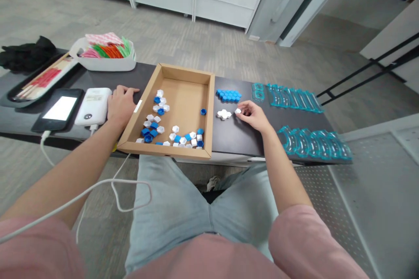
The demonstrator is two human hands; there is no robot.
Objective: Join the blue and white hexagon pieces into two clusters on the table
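Observation:
Between the thumb and fingers of my right hand [252, 114] is a white hexagonal piece [238, 111], held just to the right of a small cluster of white hexagonal pieces [224, 114]. Behind that cluster lies a block of blue hexagonal pieces [228, 95] set side by side. My left hand [122, 103] rests on the table with its fingers apart, against the left side of a shallow cardboard box [186, 87]. Loose white and blue hexagonal pieces [153, 126] are scattered inside the box, mostly along its left and near sides.
Left of the box are a white power bank [93, 107], a phone [58, 110] with a lit screen, a dark tray [19, 93] and a white basket [108, 64] of coloured sticks. Teal clear plastic parts [294, 98] stand in rows at right. A white cable [98, 184] crosses my left arm.

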